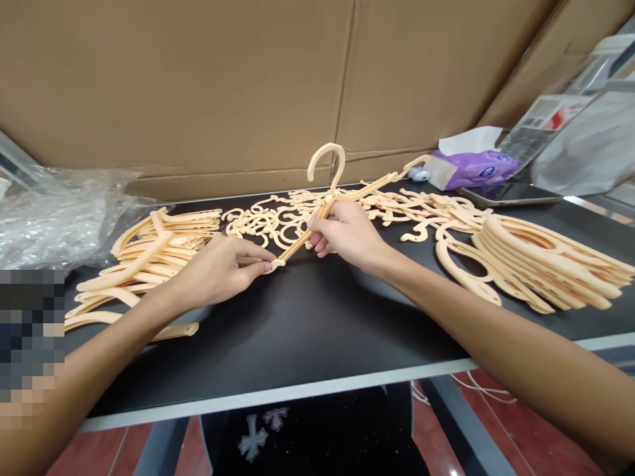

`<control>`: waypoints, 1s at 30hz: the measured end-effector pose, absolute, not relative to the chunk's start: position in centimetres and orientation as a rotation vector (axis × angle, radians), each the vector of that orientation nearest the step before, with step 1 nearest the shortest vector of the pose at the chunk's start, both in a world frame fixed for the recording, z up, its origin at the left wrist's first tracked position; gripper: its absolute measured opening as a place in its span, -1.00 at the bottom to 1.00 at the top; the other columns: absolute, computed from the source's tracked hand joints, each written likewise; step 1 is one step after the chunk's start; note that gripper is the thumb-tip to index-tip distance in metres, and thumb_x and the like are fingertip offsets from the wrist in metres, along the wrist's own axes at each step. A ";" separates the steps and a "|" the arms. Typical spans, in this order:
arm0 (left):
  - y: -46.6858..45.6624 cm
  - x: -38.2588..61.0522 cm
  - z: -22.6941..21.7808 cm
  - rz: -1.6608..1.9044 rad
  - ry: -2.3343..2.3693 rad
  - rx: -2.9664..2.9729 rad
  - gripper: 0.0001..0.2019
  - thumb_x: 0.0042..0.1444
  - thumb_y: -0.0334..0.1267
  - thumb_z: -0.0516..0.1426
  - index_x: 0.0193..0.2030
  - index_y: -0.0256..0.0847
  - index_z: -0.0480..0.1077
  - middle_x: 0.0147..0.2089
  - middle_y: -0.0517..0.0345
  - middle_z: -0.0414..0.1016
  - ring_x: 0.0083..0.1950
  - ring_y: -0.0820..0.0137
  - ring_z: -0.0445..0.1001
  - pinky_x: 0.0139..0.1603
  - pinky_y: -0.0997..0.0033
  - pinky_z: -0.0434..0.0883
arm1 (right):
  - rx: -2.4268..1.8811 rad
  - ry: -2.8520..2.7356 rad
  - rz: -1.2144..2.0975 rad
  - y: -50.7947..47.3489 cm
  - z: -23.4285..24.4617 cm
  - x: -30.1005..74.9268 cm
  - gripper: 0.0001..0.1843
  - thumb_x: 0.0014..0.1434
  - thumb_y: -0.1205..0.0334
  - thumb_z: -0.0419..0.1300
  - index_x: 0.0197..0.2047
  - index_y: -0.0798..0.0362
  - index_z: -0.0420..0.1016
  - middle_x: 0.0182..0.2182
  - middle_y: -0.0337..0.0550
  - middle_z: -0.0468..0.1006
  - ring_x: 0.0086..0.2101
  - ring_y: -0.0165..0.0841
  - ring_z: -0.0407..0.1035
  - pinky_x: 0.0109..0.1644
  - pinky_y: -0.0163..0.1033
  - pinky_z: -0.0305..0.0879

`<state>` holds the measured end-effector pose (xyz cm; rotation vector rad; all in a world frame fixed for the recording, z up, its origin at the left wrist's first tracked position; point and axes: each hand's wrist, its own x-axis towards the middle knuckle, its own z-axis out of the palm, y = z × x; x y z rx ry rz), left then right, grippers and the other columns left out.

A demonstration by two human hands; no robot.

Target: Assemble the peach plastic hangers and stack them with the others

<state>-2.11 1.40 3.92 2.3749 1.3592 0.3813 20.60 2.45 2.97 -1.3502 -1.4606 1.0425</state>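
Note:
A cream plastic clothes hanger [367,189] is held up over the black table, its hook pointing upward. My right hand [342,228] grips it just under the hook, thumb and fingers closed round the arm. With thumb and fingertips, my left hand [231,264] pinches the lower left end of the hanger. Behind the hands lies a spread of loose cream hooks [265,221]. Stacked hanger arms [153,248] lie to the left, partly hidden by my left forearm, and wider hanger pieces [540,264] are piled on the right.
A black table [297,337] with a pale front edge carries everything. Cardboard [223,86] stands behind it. Clear plastic wrap [54,218] lies at the left. On the right are a purple tissue pack [476,168], a phone [510,194] and a clear plastic bag [590,139].

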 end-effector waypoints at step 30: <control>1.6 -2.0 3.6 0.440 1.367 2.395 -0.76 0.18 -0.14 0.15 -0.23 -0.11 0.66 -0.25 0.16 0.69 -0.28 0.32 0.59 -0.23 0.40 0.47 | -1.242 -1.534 1.027 2.0 3.5 20.5 -0.84 0.20 0.40 0.12 -0.42 0.05 0.36 -0.55 -0.22 0.46 -0.55 -0.43 0.40 -0.51 -0.37 0.39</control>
